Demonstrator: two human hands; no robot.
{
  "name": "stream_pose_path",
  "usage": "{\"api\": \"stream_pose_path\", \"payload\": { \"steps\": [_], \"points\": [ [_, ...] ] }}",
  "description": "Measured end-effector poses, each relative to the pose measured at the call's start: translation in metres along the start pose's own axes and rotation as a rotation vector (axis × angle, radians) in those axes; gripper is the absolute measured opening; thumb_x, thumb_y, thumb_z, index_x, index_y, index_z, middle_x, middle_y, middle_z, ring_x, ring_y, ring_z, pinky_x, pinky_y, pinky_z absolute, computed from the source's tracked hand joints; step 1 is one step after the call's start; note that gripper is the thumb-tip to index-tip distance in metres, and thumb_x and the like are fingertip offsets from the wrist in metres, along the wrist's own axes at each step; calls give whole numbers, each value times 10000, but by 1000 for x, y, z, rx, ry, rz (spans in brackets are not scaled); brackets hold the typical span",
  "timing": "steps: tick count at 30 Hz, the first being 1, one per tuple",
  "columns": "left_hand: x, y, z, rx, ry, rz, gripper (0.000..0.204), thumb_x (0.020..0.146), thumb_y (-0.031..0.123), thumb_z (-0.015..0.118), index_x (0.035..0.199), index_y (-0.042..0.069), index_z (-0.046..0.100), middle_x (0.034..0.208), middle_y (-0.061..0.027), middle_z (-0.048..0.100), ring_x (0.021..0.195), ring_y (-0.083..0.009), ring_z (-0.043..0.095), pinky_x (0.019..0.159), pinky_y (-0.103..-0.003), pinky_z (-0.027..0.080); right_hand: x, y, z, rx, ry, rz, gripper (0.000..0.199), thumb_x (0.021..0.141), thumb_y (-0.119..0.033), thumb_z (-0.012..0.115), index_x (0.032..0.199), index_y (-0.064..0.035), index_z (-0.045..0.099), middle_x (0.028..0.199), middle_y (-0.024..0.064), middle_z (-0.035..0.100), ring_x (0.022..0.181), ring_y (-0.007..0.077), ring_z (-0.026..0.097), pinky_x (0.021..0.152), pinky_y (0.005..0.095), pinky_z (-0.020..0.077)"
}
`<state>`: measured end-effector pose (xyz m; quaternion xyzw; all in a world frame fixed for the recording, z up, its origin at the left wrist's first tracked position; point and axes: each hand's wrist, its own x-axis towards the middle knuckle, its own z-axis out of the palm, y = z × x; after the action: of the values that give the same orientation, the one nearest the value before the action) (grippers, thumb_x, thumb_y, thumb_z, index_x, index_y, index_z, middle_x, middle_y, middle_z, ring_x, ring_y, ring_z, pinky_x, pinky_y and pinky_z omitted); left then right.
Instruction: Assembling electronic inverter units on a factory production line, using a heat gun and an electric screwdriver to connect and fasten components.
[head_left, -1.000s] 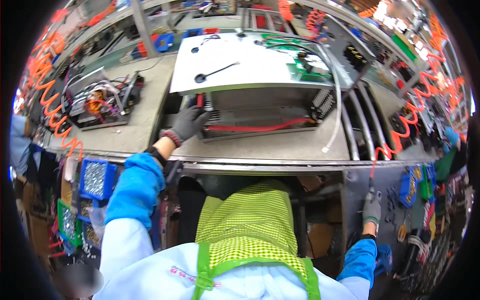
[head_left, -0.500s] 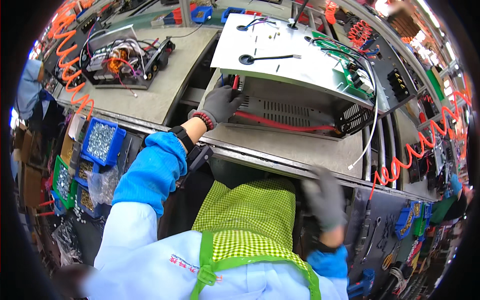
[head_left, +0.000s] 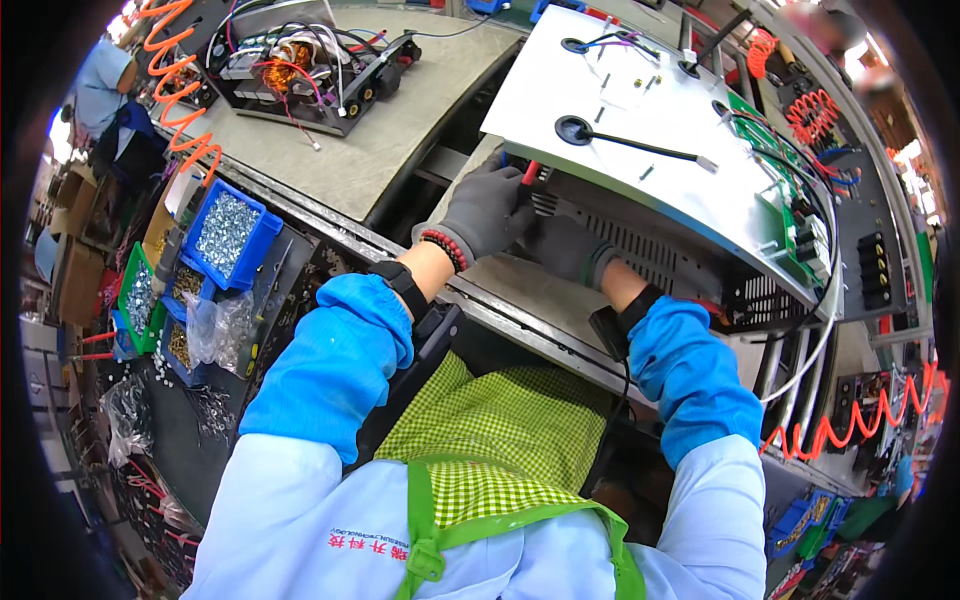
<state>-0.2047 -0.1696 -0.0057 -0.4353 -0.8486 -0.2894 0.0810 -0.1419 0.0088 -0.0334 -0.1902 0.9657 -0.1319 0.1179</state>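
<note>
Two grey-gloved hands were together at the near left corner of an open metal case (head_left: 655, 248). Left hand (head_left: 487, 208): grip closed on a red cable (head_left: 531, 172), its end poking up past the fingers just below the panel edge. Right hand (head_left: 568, 247): just beside the left, at the case's near side, fingers partly hidden; can't tell if its grip was open or closed.

Case sat on the table (head_left: 560, 310), slotted side below, silver panel (head_left: 560, 80) over the top. Panel carried a black lead (head_left: 645, 145) out of a round grommet, green boards (head_left: 775, 232) along its right part. Left of the case, on another table section: open assembly with copper coil (head_left: 291, 62). Lower left: blue bin (head_left: 262, 243) of screws.
</note>
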Motion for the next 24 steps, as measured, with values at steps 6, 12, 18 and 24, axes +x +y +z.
{"api": "stream_pose_path", "payload": {
  "steps": [6,12,18,24],
  "points": [
    [0,-5,2,-10,50,49,314,791,188,611,1087,135,702,1093,-127,644,1077,-350,565,899,-432,491,7,15,8,839,-329,274,338,953,-323,431,925,-82,666,897,189,688,718,345,670,616,505,506],
    [-3,-2,-2,-54,13,34,322,795,199,606,1093,118,695,1085,-133,645,1066,-356,560,905,-436,482,-14,-30,-17,-172,33,80,345,971,-334,419,946,-72,643,764,172,674,665,365,651,629,476,521],
    [8,5,9,-87,43,69,297,784,177,611,1061,102,689,1038,-142,657,1050,-364,566,903,-439,483,-27,15,-20,25,290,-306,300,961,-301,482,921,-68,668,744,180,648,706,333,656,681,450,527],
    [10,12,11,-111,50,80,266,777,156,620,1023,72,675,980,-159,642,961,-373,579,842,-452,493,-60,-13,-49,412,102,93,354,960,-310,537,1162,-39,643,920,158,659,836,298,638,793,401,490]
  ]
}}
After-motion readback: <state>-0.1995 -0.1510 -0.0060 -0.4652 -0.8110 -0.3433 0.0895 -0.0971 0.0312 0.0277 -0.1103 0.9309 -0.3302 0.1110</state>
